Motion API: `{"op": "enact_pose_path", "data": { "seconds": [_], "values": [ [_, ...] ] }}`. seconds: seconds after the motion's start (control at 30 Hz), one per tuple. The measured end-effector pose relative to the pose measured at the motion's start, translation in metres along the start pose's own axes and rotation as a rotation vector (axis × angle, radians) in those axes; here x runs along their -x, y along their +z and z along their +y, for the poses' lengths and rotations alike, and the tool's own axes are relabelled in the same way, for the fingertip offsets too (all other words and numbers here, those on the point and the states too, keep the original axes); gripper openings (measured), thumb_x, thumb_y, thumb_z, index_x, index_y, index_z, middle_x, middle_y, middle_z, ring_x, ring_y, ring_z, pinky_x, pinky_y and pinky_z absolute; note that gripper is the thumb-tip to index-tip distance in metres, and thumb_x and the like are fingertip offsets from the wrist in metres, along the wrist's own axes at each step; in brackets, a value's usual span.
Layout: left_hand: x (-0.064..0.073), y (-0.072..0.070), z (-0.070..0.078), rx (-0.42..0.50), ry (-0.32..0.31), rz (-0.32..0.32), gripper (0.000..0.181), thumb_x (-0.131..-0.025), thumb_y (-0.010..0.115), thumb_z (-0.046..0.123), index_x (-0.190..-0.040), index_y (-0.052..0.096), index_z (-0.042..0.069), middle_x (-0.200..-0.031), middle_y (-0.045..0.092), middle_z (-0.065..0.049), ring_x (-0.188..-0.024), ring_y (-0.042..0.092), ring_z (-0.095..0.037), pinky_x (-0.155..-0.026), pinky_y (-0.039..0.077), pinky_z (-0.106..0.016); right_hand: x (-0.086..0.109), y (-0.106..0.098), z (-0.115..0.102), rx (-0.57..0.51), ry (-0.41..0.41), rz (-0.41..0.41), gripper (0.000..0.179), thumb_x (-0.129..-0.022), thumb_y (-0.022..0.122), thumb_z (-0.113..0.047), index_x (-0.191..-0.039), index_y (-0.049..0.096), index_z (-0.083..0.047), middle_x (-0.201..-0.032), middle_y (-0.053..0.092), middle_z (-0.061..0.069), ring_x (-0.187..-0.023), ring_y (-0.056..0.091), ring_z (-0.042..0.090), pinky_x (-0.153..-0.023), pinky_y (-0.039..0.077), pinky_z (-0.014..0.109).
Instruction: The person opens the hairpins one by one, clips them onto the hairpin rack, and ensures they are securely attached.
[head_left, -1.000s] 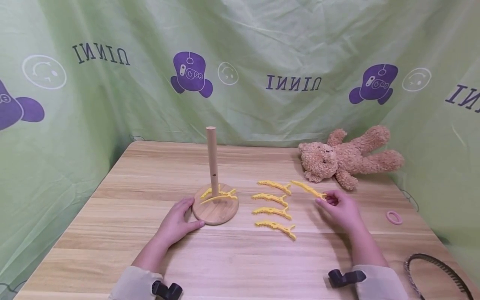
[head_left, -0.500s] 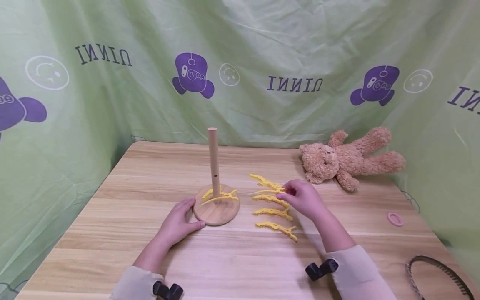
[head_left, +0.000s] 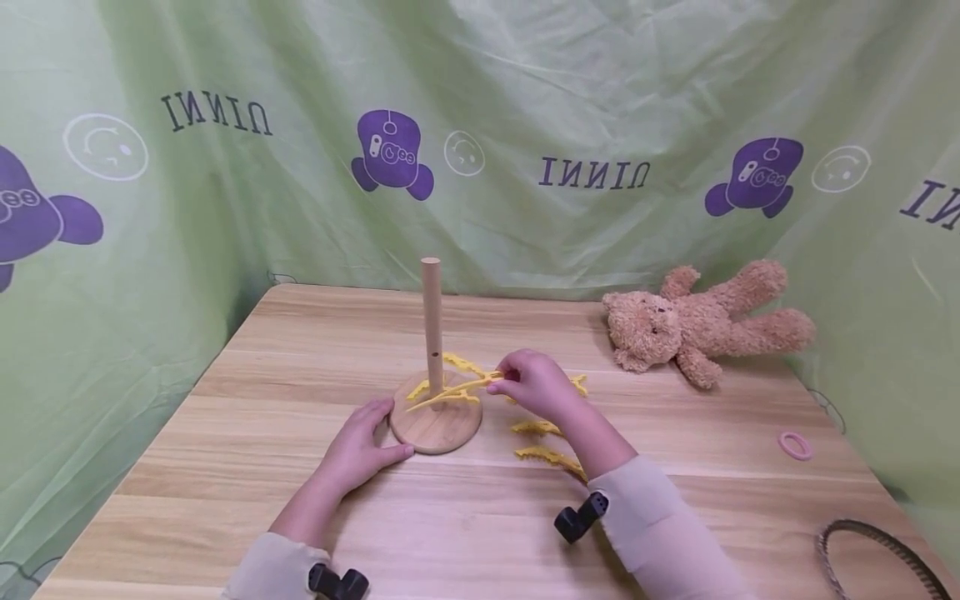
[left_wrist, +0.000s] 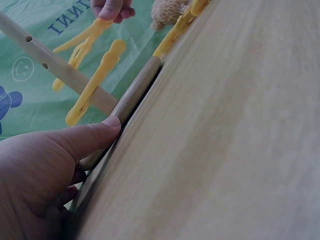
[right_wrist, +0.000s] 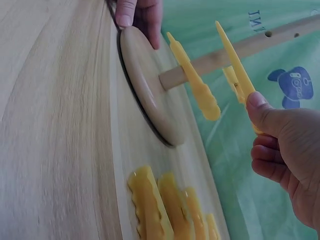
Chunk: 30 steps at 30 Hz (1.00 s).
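Note:
My left hand [head_left: 363, 446] holds the rim of a round wooden base [head_left: 427, 433] with an upright wooden post [head_left: 432, 325]; its thumb [left_wrist: 97, 135] lies at the disc's edge. A yellow hair clip [right_wrist: 195, 80] sits around the post low down. My right hand [head_left: 536, 385] pinches a second yellow hair clip [right_wrist: 235, 57] by its rear end. That clip is spread apart, its two arms pointing at the post just above the first clip. Several more yellow hair clips [head_left: 551, 457] lie in a row on the table, partly hidden under my right forearm.
A brown teddy bear [head_left: 693, 325] lies on its back at the table's far right. Towards the right edge are a pink ring [head_left: 795, 446] and a dark toothed headband [head_left: 877, 533]. A green printed curtain [head_left: 495, 233] hangs behind the table.
My right hand has carried its clip leftward over the row to the post, and the clip has opened wide. My left hand has stayed at the base.

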<state>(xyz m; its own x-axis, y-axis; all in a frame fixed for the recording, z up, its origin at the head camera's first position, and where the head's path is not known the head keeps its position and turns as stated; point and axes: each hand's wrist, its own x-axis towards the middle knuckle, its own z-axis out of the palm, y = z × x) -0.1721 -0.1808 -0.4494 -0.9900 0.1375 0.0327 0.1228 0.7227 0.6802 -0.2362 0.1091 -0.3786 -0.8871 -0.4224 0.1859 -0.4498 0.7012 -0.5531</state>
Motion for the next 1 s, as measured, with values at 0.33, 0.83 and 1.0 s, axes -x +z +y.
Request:
{"op": "enact_pose_path", "data": {
  "seconds": [0.33, 0.83, 1.0],
  "values": [
    [0.001, 0.0, 0.0, -0.004, 0.011, 0.01, 0.084, -0.08, 0.08, 0.032, -0.143, 0.042, -0.009, -0.149, 0.042, -0.028, -0.142, 0.032, -0.045, -0.119, 0.026, -0.058, -0.016, 0.018, -0.015, 0.011, -0.015, -0.043, 0.027, -0.084, 0.077, -0.03, -0.094, 0.071, -0.006, -0.081, 0.062, 0.002, -0.073, 0.052, 0.013, -0.066, 0.047, 0.025],
    [0.0, 0.001, 0.0, -0.018, 0.015, 0.007, 0.085, -0.08, 0.08, 0.034, -0.143, 0.041, -0.009, -0.149, 0.041, -0.028, -0.144, 0.03, -0.045, -0.119, 0.025, -0.058, -0.018, 0.022, -0.02, 0.047, -0.011, -0.058, 0.029, -0.083, 0.078, -0.031, -0.096, 0.071, -0.006, -0.084, 0.06, 0.002, -0.077, 0.052, 0.013, -0.07, 0.047, 0.026],
    [0.001, 0.001, 0.0, -0.016, 0.019, 0.01, 0.086, -0.08, 0.08, 0.034, -0.143, 0.041, -0.009, -0.149, 0.042, -0.028, -0.143, 0.03, -0.046, -0.119, 0.025, -0.058, -0.018, 0.021, -0.02, 0.045, -0.012, -0.074, 0.031, -0.083, 0.079, -0.031, -0.099, 0.071, -0.005, -0.086, 0.061, 0.004, -0.079, 0.052, 0.015, -0.071, 0.047, 0.027]
  ]
}}
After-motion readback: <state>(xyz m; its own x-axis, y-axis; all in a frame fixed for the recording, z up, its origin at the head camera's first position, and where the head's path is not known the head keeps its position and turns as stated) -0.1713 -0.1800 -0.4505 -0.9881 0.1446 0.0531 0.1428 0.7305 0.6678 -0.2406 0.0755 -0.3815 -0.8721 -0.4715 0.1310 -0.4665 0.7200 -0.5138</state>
